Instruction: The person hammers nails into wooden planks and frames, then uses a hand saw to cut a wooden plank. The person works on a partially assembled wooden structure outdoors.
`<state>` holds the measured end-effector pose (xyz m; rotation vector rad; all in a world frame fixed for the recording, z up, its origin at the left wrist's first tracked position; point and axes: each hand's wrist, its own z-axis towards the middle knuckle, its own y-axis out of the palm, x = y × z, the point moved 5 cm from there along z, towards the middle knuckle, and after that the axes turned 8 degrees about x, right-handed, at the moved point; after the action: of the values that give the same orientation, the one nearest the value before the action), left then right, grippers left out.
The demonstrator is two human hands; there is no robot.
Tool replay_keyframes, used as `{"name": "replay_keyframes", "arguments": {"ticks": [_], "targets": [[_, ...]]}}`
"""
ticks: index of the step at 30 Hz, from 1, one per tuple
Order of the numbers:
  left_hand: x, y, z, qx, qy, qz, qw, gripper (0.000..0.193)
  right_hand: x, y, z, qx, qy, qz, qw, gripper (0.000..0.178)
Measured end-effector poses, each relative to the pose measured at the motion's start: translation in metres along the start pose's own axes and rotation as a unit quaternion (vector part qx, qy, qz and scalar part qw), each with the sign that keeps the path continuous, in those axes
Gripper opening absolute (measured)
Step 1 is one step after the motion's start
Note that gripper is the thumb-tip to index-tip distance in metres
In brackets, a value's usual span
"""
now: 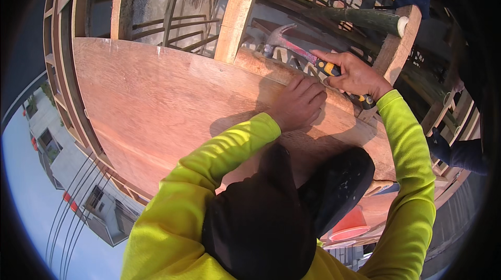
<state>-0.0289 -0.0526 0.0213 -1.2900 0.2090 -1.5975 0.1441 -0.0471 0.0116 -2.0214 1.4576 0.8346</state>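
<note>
A claw hammer (300, 51) with a red shaft and a black and yellow grip is held in my right hand (356, 74), its fingers wrapped round the handle. The hammer's head is raised to the left of that hand, off the wood. My left hand (299, 103) rests at the far edge of a reddish plywood sheet (172, 92), fingers curled and pressed together. Whatever those fingers pinch, if anything, is hidden. Just past them, a wooden beam (271, 67) runs along the sheet's edge.
Wooden posts (240, 13) rise beyond the sheet, with gaps between the framing. A bamboo pole (365, 19) lies at the far right. A red container (349, 225) sits near my knee (339, 186). Another person's dark-sleeved arm (459, 153) shows at right. Buildings (57, 149) and wires lie far below left.
</note>
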Motion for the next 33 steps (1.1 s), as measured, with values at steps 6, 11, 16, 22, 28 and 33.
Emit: {"name": "replay_keyframes", "arguments": {"ticks": [6,11,16,22,28,33], "targets": [[-0.016,0.049,0.034,-0.43,-0.124,0.026,0.894,0.061,-0.019,-0.014,0.018,0.127,-0.016,0.079,0.989,0.073],[-0.049,0.077,0.031,-0.512,-0.171,-0.046,0.84,0.085,-0.031,0.003,0.017,0.083,0.029,0.02,0.996,0.074],[-0.05,0.093,0.024,-0.55,-0.226,-0.017,0.804,0.079,-0.039,0.013,0.011,0.108,0.01,0.015,0.994,0.073],[-0.049,0.095,0.01,-0.467,-0.28,-0.13,0.829,0.077,-0.056,0.027,0.006,-0.008,0.072,-0.029,0.997,0.073],[-0.064,0.133,-0.02,-0.439,-0.341,-0.202,0.806,0.069,-0.062,0.019,0.011,0.102,0.008,-0.037,0.994,0.076],[-0.03,0.077,0.035,-0.483,-0.204,-0.07,0.849,0.052,-0.042,0.019,-0.004,0.154,0.028,0.009,0.988,0.074]]}}
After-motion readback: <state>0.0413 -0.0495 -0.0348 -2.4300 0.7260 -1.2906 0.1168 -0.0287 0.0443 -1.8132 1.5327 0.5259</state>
